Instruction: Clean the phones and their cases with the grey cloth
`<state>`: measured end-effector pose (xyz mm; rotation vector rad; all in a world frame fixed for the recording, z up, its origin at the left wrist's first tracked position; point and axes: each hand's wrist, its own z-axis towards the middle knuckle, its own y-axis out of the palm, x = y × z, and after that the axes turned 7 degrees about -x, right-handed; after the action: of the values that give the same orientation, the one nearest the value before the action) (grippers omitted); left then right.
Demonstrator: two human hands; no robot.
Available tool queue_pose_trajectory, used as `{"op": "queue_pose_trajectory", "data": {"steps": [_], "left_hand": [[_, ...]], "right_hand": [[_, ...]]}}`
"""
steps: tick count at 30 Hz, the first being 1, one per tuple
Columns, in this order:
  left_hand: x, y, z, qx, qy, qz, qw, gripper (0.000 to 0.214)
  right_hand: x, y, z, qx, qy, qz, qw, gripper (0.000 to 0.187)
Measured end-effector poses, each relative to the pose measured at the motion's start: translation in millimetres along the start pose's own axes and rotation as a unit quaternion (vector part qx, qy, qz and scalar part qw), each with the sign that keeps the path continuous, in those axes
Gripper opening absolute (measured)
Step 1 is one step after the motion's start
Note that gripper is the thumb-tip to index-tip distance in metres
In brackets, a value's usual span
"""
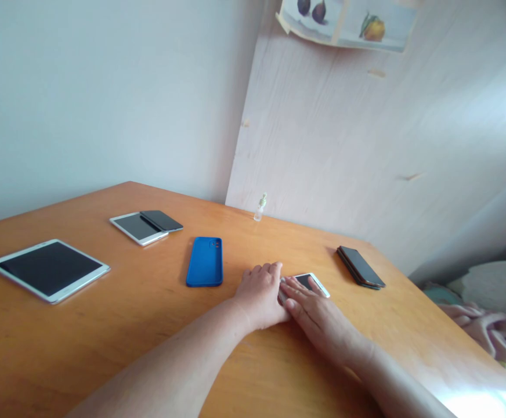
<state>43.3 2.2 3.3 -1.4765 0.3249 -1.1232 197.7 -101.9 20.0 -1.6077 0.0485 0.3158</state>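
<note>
A white phone point(311, 281) lies face up on the orange wooden table point(148, 325). My right hand point(316, 313) lies flat across its near end, fingers stretched out over the screen. My left hand point(259, 296) rests beside the phone's left edge, its fingers curled down against the table and touching the phone. Most of the phone is hidden under the two hands. A blue phone case point(205, 262) lies to the left of my left hand.
A large white tablet point(49, 269) sits at the far left. A smaller white tablet point(137, 227) has a dark phone point(161, 220) on its corner. A dark phone point(360, 267) lies at the right. A small clear bottle point(260, 208) stands by the wall. Bedding point(488, 325) lies beyond the table's right edge.
</note>
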Motion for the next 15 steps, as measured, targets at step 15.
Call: {"op": "queue_pose_trajectory", "data": {"steps": [15], "left_hand": [[1.4, -5.7, -1.3, -0.015, -0.006, 0.014, 1.000, 0.073]], "right_hand": [[-3.5, 0.5, -0.1, 0.004, 0.004, 0.024, 1.000, 0.051]]}}
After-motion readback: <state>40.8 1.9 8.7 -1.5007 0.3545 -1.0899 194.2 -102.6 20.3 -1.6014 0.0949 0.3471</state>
